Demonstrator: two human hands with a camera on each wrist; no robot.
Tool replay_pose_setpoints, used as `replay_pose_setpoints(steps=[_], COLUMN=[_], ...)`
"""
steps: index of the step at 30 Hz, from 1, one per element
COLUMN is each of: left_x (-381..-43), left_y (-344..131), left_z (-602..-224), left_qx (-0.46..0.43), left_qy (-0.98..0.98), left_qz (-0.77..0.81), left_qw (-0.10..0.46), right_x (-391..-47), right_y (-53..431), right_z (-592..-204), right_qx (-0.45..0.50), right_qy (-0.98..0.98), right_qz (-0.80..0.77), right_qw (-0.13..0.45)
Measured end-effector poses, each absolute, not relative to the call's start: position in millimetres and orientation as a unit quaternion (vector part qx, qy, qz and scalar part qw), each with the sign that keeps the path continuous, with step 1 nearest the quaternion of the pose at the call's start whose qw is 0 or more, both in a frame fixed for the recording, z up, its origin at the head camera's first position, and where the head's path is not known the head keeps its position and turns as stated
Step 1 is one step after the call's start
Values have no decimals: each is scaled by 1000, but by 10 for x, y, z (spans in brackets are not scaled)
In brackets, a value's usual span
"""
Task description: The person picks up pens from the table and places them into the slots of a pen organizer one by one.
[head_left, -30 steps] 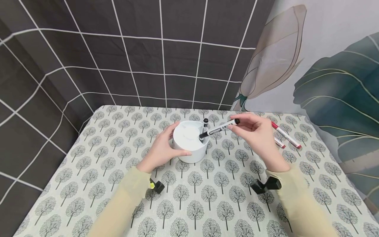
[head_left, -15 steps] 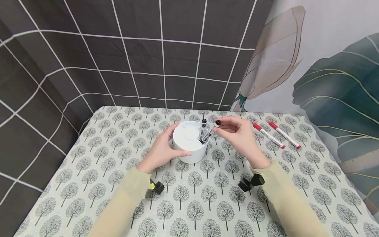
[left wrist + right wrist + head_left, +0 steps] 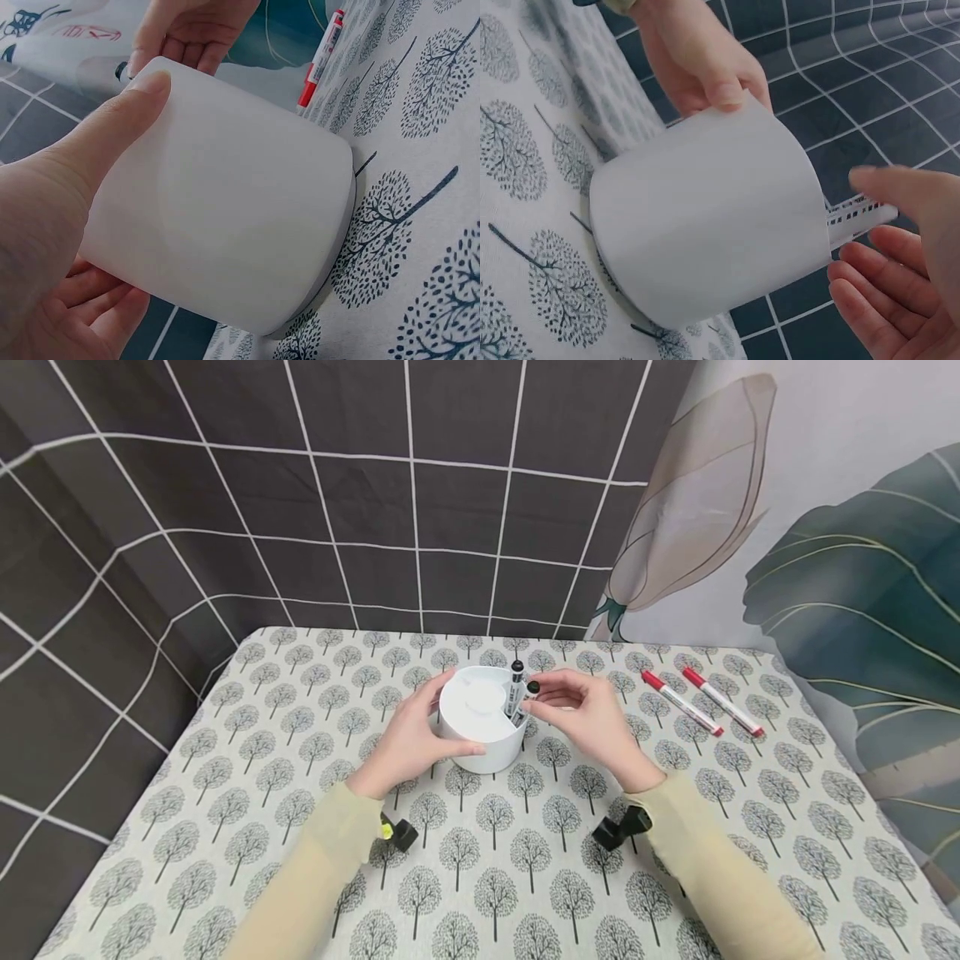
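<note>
My left hand [image 3: 406, 740] grips a white round pen holder [image 3: 483, 758], thumb at its near side and fingers round the far left side. The holder stands upright on the table; its smooth wall [image 3: 225, 195] fills the left wrist view. Two black-ended whiteboard markers stand in its right compartment: a rear marker [image 3: 515, 685] and a front marker [image 3: 528, 695]. My right hand [image 3: 588, 717] is at the front marker. In the right wrist view, thumb and fingers [image 3: 877, 277] are spread on either side of a marker [image 3: 861, 217], with a gap at the thumb.
Two red-capped whiteboard markers, a nearer one [image 3: 684, 705] and a farther one [image 3: 723, 701], lie side by side on the right of the tree-print tablecloth [image 3: 525, 910]. A dark gridded cloth [image 3: 360, 510] hangs behind the table.
My right hand has moved left and down, bringing the slanted black marker into the holder, where it stands steeper and lower. Its fingers have loosened. My left hand keeps its grip.
</note>
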State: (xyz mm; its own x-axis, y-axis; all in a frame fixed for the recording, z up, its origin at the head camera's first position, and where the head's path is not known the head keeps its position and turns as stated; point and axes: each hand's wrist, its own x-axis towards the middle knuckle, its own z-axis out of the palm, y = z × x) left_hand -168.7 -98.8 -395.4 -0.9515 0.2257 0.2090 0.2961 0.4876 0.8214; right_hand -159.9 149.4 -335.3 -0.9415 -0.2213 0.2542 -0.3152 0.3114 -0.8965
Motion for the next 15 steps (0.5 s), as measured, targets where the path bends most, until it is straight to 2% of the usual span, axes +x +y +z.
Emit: replay_pose_setpoints(steps=[7,15], left_x=[-1616,-1536], left_y=[-1030,-1091], left_z=[-3956,-3951], left_qx=[-145,-116], left_qy=[-865,-882], left_qz=[-478,-454], left_qw=[36,42], right_x=[-1577,-1650], right_y=[1746,2488], right_z=[-3386,-3615], right_qx=[151,65], right_qy=[-813,-850], right_qz=[562,518], right_qw=[41,78])
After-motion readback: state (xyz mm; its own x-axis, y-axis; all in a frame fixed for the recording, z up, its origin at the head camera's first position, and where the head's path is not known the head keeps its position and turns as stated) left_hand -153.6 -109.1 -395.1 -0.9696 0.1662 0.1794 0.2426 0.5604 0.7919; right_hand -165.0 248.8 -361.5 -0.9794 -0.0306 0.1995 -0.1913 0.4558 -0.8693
